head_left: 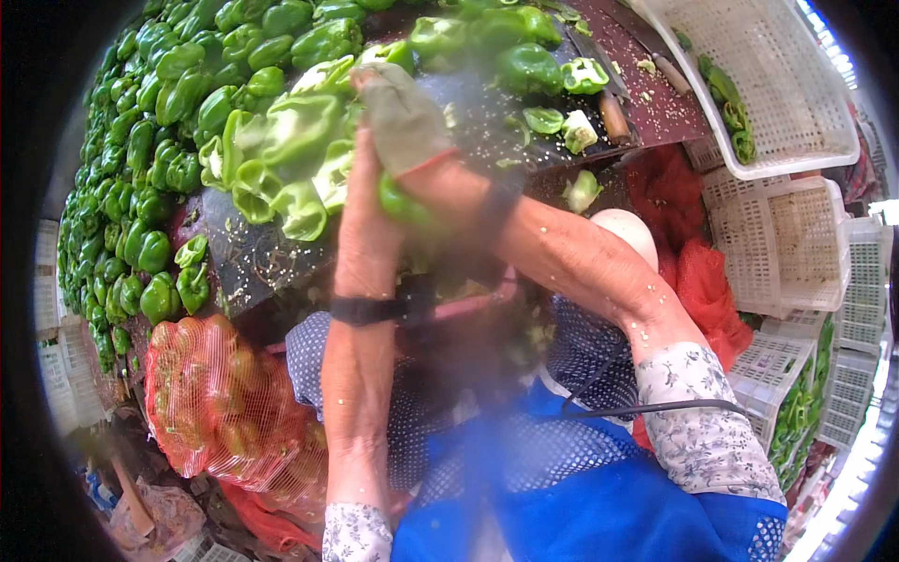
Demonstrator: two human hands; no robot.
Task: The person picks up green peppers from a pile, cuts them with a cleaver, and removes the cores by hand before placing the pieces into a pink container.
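My left hand [370, 192] is raised over the work surface, with a green bell pepper [398, 200] against its palm side. Its fingers are mostly hidden behind my right hand [405, 117], which wears a pale, thin glove and crosses close in front, blurred. What the right fingers do cannot be made out. Just left of both hands lie opened pale-green bell pepper halves [302, 131] in a heap. Whole green bell peppers [140, 159] are piled high at the far left. Beyond the hands are more cut peppers [468, 37] on the dark board [239, 267], scattered with seeds.
Knives with wooden handles [613, 119] lie at the far right of the table. White plastic crates [768, 84] stand on the right, one holding some peppers. A red mesh sack [220, 393] of peppers is at the near left. Red netting [707, 290] lies on the right.
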